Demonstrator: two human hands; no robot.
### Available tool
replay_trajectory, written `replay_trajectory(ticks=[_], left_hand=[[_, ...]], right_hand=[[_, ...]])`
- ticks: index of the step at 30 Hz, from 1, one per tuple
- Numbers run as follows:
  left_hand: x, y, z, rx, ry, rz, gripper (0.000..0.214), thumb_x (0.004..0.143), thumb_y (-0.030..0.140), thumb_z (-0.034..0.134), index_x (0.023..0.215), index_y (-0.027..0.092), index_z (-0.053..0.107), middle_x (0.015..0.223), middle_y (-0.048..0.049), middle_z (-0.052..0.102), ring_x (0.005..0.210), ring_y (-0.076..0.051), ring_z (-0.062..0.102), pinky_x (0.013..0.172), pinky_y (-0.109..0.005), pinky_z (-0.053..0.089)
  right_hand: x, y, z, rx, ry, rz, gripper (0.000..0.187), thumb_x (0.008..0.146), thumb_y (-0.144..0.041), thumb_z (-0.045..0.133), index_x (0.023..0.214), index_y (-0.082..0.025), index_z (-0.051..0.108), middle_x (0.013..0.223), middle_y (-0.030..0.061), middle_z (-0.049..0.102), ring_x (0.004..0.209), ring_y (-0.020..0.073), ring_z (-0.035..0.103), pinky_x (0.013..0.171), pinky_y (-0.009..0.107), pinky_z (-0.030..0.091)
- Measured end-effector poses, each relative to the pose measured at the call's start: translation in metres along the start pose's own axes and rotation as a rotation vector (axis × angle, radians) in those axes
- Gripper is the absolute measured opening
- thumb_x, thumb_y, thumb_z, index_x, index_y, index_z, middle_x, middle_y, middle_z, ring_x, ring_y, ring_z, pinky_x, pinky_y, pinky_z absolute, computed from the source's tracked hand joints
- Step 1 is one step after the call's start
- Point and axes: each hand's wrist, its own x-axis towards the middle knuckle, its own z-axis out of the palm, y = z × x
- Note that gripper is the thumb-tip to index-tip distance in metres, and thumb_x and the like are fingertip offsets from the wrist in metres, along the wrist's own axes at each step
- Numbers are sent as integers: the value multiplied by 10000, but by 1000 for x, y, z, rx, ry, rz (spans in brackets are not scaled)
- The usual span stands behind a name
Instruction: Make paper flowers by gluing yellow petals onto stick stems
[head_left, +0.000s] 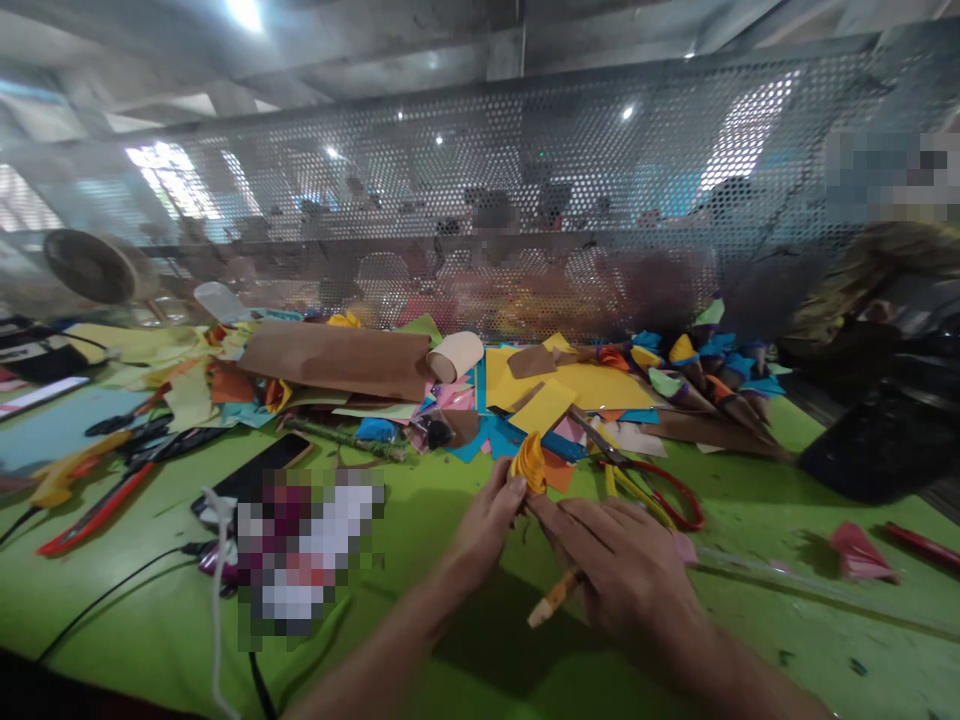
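Both my hands meet over the green table (465, 660), just in front of me. My left hand (487, 520) pinches the base of a folded yellow paper piece (529, 460), which sticks up above the fingertips. My right hand (622, 565) is closed beside it on a thin stick (553, 598) that pokes out below the palm toward me; the stick's upper end is hidden between the fingers. Just right of the hands lie scissors (645, 480) with red and yellow handles.
Scraps of coloured paper (577, 385), a brown paper sheet (337, 355) and a tape roll (455, 355) fill the back of the table. Paper cones (705, 380) lie at the right. A phone (259, 470), cables and a red tool (97, 510) sit left. Another person (885, 330) is at the right.
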Motion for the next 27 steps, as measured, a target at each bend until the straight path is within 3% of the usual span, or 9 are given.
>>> replay_trajectory(ticks=[5,10,20,27], left_hand=[[2,-7,-2,-22,36,-3,552,890,660,377,1101,175,533,837,-9,524,702,-126,434,619,-245,376],[-2,1,2,-55,87,-46,563,879,667,385,1137,185,520,844,-17,528,704,-136,416,651,-260,368],[-9,11,4,-55,-19,-6,537,889,658,403,1164,212,518,895,-24,523,754,-154,414,686,-274,348],[-8,6,3,-86,21,-4,510,892,657,410,1068,195,538,830,-5,475,734,-144,383,676,-271,352]], right_hand=[[5,7,-9,137,114,118,282,903,-145,535,1160,-195,640,919,77,721,767,199,664,670,317,481],[11,11,-10,336,95,284,176,925,-161,549,1023,-232,677,874,37,705,751,160,665,668,264,498],[10,11,-4,447,35,317,186,920,-161,555,1019,-253,682,904,29,700,789,159,670,688,250,493],[10,11,-8,412,51,295,154,924,-162,560,989,-245,672,878,17,693,755,140,646,676,240,466]])
